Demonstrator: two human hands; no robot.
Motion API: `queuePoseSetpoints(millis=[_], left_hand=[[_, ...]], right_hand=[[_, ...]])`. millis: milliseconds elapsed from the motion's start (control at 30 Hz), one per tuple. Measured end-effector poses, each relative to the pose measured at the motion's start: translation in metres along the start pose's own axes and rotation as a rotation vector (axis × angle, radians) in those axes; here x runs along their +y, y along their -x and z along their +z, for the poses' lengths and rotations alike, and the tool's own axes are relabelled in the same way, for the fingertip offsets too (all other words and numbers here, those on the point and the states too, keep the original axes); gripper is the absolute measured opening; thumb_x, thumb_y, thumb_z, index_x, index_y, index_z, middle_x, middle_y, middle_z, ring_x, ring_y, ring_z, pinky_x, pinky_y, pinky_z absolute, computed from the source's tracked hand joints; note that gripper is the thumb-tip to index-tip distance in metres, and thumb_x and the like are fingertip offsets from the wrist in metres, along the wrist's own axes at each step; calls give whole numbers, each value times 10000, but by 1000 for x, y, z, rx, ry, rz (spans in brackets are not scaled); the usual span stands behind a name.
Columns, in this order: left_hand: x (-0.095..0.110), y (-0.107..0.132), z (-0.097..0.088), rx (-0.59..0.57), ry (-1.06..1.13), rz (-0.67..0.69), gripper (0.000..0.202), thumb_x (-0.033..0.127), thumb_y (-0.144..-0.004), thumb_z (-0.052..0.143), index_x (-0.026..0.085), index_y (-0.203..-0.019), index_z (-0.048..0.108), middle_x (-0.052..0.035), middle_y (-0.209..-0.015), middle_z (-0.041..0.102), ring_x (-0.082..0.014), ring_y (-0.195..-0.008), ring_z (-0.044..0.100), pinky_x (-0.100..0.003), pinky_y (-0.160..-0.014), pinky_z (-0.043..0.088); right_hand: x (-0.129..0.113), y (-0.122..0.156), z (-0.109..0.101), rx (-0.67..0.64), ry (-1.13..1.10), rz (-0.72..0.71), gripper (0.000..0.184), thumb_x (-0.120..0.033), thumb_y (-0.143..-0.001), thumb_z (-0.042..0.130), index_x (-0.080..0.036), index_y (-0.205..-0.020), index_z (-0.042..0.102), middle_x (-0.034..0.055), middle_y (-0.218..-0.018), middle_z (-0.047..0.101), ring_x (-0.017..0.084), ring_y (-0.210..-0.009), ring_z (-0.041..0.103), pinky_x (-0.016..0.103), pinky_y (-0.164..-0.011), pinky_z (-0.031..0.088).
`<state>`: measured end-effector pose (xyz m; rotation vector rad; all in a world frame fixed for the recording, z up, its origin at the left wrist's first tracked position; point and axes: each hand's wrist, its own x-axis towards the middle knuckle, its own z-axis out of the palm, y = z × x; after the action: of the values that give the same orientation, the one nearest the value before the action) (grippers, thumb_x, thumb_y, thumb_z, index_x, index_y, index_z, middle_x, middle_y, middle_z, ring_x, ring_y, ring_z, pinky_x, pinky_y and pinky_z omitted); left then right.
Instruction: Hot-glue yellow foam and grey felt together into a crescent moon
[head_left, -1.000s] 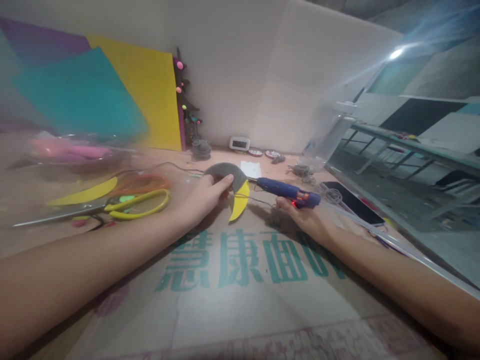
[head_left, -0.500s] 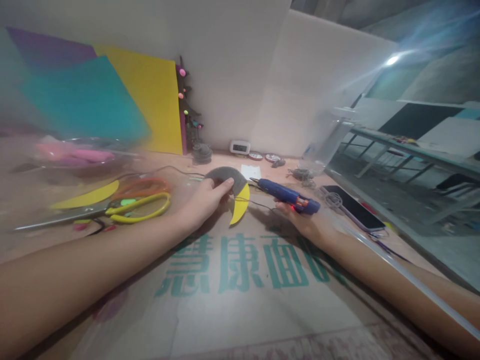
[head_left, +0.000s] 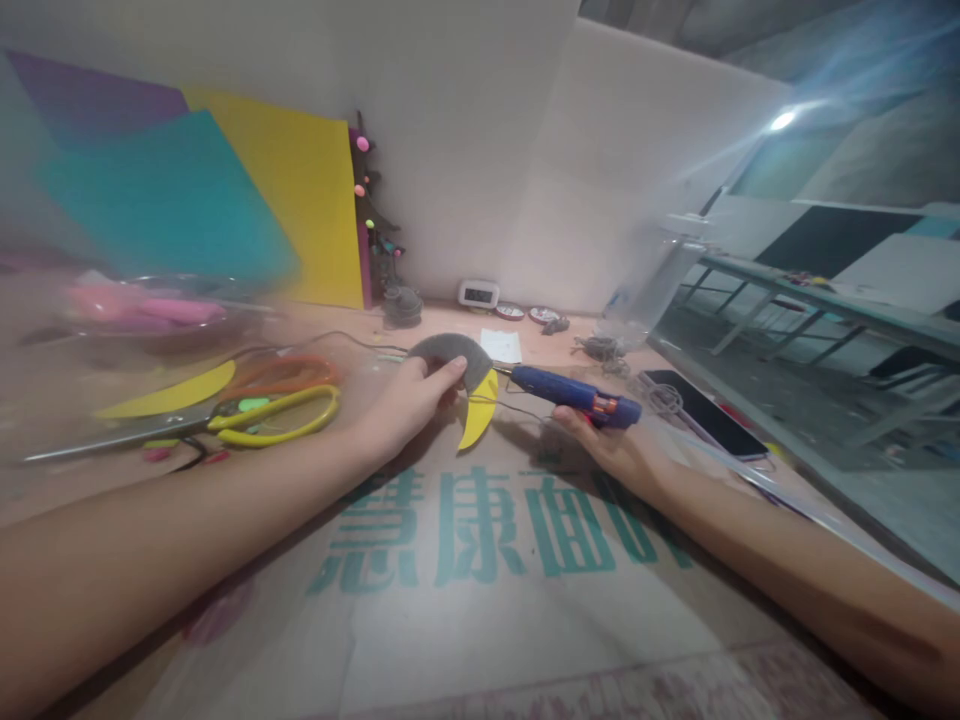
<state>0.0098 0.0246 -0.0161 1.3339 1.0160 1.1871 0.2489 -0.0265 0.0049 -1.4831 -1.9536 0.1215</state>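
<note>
We have the left hand (head_left: pixel 409 400) pinching a crescent piece (head_left: pixel 477 400) (grey on top, yellow along the lower curve). Its grip is closed on the near edge with the thumb on the grey face. The piece is tilted up off the table (head_left: pixel 480 620), about mid-table beyond the green print. The right hand (head_left: pixel 611 445) has its grip wrapped around the handle of a blue glue gun (head_left: pixel 574 392), whose nozzle points left at the outer edge of the piece. We cannot tell whether the tip touches it.

As we judge it, the work here is laying glue along that seam. To do it well, we would brace both wrists on the table and hold the nozzle low and close to the edge. We would squeeze gently, so the bead stays thin and does not ooze past the yellow. The left thumb sits near the tip, so it should stay clear of the hot glue.

The scissors (head_left: pixel 277 412) and a yellow offcut (head_left: pixel 169 392) lie well off to the left, and a phone (head_left: pixel 705 410) lies to the right.
</note>
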Motion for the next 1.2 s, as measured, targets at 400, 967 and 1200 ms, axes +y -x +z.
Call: queuePoseSetpoints(millis=[400, 967, 1200], left_hand=[[-1, 0, 1, -8, 53, -26, 306, 476, -800, 651, 190, -719, 580, 16, -623, 541, -119, -556, 507, -239, -545, 413], [-2, 1, 2, -32, 83, -24, 339, 482, -801, 660, 170, -707, 569, 23, -625, 528, -97, -543, 475, -213, -506, 370], [0, 2, 3, -27, 116, -40, 329, 464, -791, 674, 166, -707, 564, 25, -624, 530, -95, -537, 485, -215, -511, 379]], right_hand=[[-7, -3, 0, 39, 39, 31, 339, -567, -827, 531, -239, -776, 602, 60, -735, 658, 263, -705, 636, 441, -707, 539], [-11, -5, 0, 40, -32, 52, 277, -523, -810, 561, -249, -781, 591, 65, -802, 695, 293, -797, 684, 469, -803, 557], [-13, -5, 0, 54, -47, 63, 267, -514, -794, 567, -251, -755, 588, 81, -770, 678, 310, -790, 680, 479, -783, 557]])
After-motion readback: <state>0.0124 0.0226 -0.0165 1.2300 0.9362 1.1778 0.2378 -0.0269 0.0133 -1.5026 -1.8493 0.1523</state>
